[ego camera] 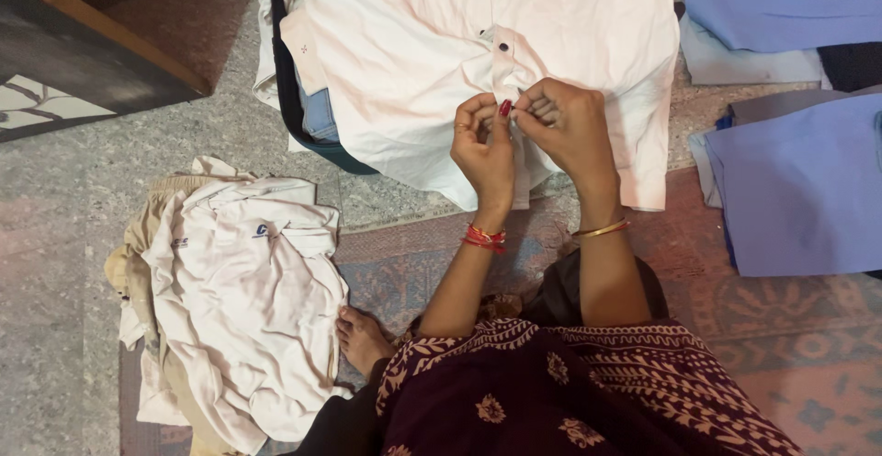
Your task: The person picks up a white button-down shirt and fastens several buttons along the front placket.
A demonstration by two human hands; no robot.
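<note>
The left hand (pixel 484 148) and the right hand (pixel 562 125) meet fingertip to fingertip, both pinched closed on the button placket of the pale pink shirt (pixel 413 43) (dark buttons), spread flat over folded clothes (pixel 312 112) on the floor; a crumpled white shirt (pixel 243 295) lies left.

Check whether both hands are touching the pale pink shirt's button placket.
Touching. The head view shows the left hand and right hand pinching the pale pink shirt at its placket, fingertips pressed into the fabric.
</note>
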